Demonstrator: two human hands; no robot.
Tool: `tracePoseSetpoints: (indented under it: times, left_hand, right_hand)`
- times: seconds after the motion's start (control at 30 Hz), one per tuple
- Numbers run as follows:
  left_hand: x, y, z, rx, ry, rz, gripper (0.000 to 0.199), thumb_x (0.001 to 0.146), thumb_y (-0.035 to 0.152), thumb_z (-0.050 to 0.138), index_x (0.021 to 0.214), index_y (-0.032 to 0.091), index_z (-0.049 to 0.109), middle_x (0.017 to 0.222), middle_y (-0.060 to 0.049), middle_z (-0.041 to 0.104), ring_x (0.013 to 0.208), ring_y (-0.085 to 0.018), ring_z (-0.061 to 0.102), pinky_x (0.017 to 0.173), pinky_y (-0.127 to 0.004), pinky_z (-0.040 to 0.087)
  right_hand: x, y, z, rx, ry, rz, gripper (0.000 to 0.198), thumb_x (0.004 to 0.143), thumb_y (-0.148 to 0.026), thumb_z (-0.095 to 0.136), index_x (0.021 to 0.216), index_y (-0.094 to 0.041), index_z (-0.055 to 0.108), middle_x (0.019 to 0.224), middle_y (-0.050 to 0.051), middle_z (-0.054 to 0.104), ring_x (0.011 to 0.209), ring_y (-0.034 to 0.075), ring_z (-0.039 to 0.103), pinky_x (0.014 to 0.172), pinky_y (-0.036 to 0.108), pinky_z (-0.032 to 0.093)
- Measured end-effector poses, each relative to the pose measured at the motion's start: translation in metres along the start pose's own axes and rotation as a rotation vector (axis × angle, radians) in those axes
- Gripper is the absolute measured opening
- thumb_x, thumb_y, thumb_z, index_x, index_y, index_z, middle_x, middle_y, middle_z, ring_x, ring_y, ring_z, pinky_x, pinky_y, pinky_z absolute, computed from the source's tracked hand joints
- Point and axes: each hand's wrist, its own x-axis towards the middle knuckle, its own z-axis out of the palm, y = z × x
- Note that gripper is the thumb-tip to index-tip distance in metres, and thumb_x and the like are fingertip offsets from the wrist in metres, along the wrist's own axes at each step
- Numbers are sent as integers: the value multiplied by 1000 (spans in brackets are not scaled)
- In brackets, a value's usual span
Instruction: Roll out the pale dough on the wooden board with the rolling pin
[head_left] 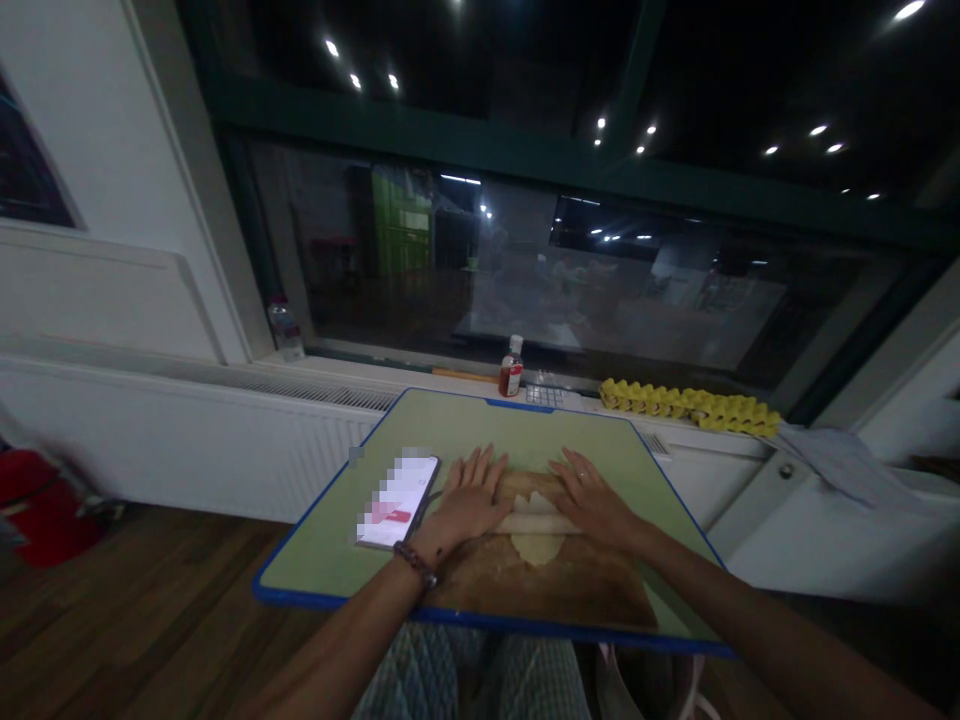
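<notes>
A pale wooden rolling pin (pixel 540 523) lies crosswise over a thin, flattened piece of dough (pixel 536 550), which shows in front of it and behind it. My left hand (pixel 471 495) rests palm down on the pin's left end, fingers stretched forward and apart. On the right end lies my right hand (pixel 595 495), also flat with fingers extended. Both palms hide the pin's ends. Under the dough is a brown wooden board (pixel 547 595), with light smears near the left hand.
The green table (pixel 322 560) has a blue rim. A phone (pixel 397 500) with a lit screen lies left of my left hand. Along the sill stand a small red-labelled bottle (pixel 511 368), yellow egg cartons (pixel 690 405) and a clear bottle (pixel 286 328). A radiator (pixel 187 440) runs below.
</notes>
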Motion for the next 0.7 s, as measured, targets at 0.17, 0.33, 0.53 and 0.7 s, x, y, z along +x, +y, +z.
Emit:
tracePoseSetpoints:
  times: [0.17, 0.33, 0.53, 0.7]
  left_hand:
    - [-5, 0, 9, -10, 79, 101, 58, 98, 45, 32, 152, 24, 31, 162, -9, 16, 150, -28, 9, 119, -54, 8]
    - [-15, 2, 13, -79, -5, 231, 55, 101, 38, 26, 153, 22, 28, 161, -6, 24, 149, -24, 16, 121, -49, 14]
    - [-18, 0, 11, -103, 126, 229, 54, 98, 37, 36, 151, 23, 31, 158, -6, 32, 146, -23, 23, 120, -47, 19]
    - [-11, 0, 8, -37, 128, -10, 57, 93, 32, 44, 148, 19, 37, 154, -12, 38, 143, -29, 30, 117, -53, 21]
  right_hand:
    - [8, 11, 5, 21, 23, -43, 53, 98, -45, 37, 144, -18, 44, 156, 14, 31, 146, 26, 22, 116, 46, 26]
    - [15, 12, -4, -13, 119, -426, 45, 98, -27, 38, 142, -19, 46, 155, 13, 33, 144, 25, 24, 115, 47, 30]
    - [22, 25, 22, 58, 104, -417, 58, 95, -30, 44, 150, -17, 32, 157, 15, 28, 145, 26, 24, 113, 47, 33]
    - [23, 34, 65, 8, 225, 47, 50, 96, -26, 38, 145, -21, 40, 148, 12, 43, 139, 27, 35, 109, 48, 38]
